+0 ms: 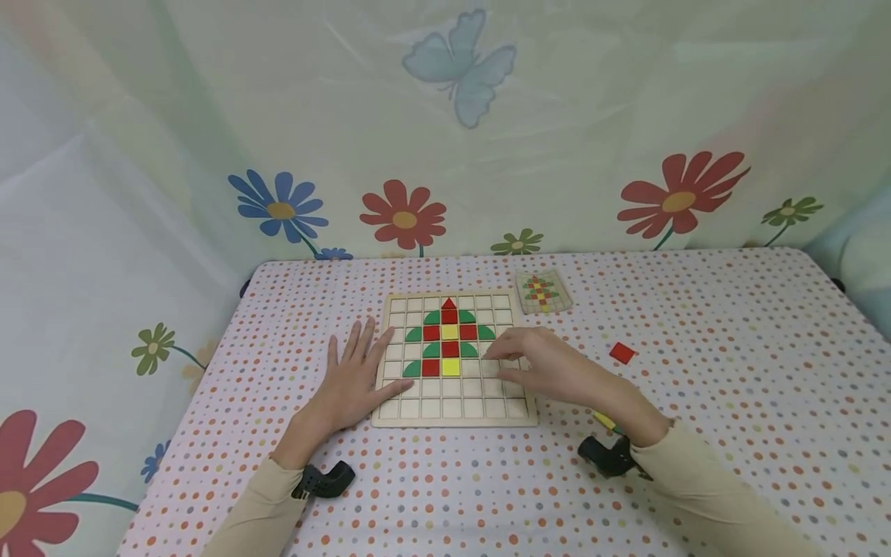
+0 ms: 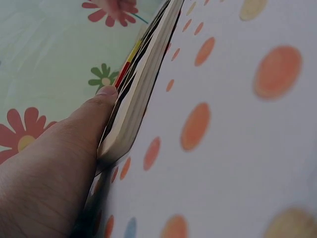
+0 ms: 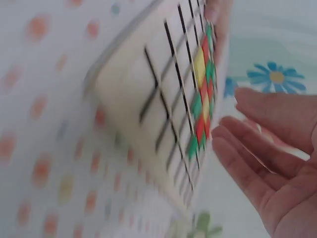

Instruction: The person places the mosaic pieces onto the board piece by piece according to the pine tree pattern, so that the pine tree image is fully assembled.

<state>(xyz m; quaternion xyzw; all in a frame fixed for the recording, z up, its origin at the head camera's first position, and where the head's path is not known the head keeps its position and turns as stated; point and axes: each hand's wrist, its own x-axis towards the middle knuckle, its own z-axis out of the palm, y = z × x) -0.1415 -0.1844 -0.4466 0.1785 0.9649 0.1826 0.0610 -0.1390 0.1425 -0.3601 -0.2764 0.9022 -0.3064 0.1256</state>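
A wooden grid board lies on the table, with red, yellow and green tiles set in it as a tree shape. At its top is a red triangle; a yellow square sits in the lowest tile row, right of a red square. My left hand rests with spread fingers over the board's left edge, thumb near the lower-left green tile. Over the board's right side hovers my right hand, fingers loosely bent. In the right wrist view, nothing shows between its thumb and fingers.
A small pattern card showing a similar tree lies beyond the board's top right corner. One loose red tile lies to the right on the dotted tablecloth. A yellow and green piece is partly hidden under my right wrist.
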